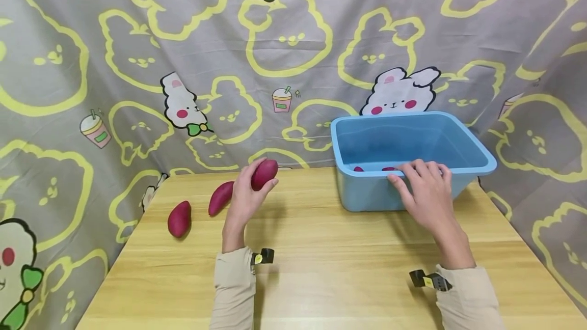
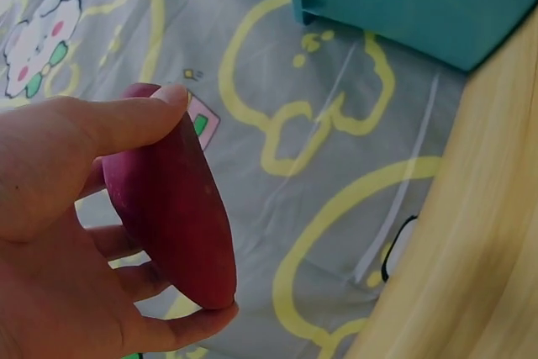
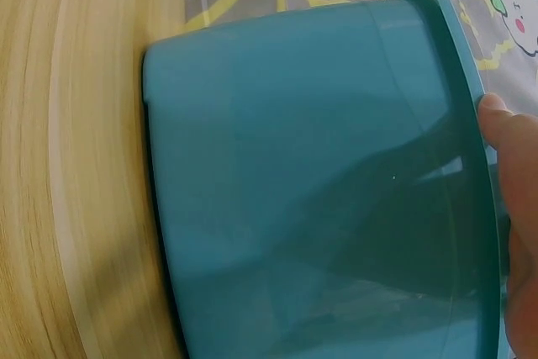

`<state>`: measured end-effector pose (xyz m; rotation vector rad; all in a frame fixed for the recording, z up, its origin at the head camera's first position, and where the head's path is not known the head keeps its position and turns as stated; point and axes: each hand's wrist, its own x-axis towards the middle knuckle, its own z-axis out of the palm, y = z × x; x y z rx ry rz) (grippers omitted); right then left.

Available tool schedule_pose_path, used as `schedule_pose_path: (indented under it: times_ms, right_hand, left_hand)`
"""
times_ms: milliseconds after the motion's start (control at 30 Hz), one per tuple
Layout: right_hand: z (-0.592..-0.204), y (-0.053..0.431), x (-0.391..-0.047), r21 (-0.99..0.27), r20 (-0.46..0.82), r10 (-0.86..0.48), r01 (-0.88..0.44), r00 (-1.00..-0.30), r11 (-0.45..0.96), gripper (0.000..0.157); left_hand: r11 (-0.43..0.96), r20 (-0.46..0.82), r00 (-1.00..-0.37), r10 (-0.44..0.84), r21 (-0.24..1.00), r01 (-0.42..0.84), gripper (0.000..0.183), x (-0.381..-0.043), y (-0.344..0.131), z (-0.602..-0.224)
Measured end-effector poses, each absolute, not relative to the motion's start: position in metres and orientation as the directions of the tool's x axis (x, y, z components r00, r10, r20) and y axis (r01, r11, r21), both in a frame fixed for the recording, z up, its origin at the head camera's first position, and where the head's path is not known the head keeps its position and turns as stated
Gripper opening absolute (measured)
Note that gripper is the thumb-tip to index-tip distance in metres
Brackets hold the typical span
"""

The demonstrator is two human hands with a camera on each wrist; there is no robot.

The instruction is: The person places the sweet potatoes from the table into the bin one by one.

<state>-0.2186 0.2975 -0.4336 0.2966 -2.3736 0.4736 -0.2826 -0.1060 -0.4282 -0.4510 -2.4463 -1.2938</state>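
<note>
In the head view my left hand [image 1: 245, 197] holds a reddish-purple sweet potato [image 1: 266, 173] above the table. The left wrist view shows the thumb on one side of that sweet potato [image 2: 172, 208] and the fingertips supporting the other. Two more sweet potatoes lie on the wood left of this hand, one slender [image 1: 221, 198] and one plumper [image 1: 179, 219]. My right hand [image 1: 427, 195] grips the near rim of a blue plastic bin [image 1: 371, 192], thumb outside and fingers bent over the edge. Its fingertips are hidden inside. Bits of sweet potato [image 1: 358, 169] show in the bin.
The wooden table [image 1: 321, 269] runs back to a grey patterned curtain [image 1: 293, 55], which also hangs at both sides. The bin stands at the back right, close to the curtain. Each wrist wears a small camera on a strap.
</note>
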Motion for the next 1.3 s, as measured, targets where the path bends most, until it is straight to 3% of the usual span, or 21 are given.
schedule_pose_path:
  times_ms: [400,1300]
  right_hand:
    - [-0.4309,0.2924,-0.2251,-0.252,0.663,-0.101,-0.348,-0.741,0.903,0.026]
    - [-0.433,0.2957,-0.2196,-0.273,0.656,-0.075,-0.329,-0.751,0.904,0.034]
  left_hand:
    - [0.481,0.457,-0.885,0.088,0.759,0.439,0.058,-0.2787,-0.1146,-0.4219]
    - [0.51,0.473,-0.877,0.083,0.736,0.445,0.058,-0.2821,-0.1142,-0.4184]
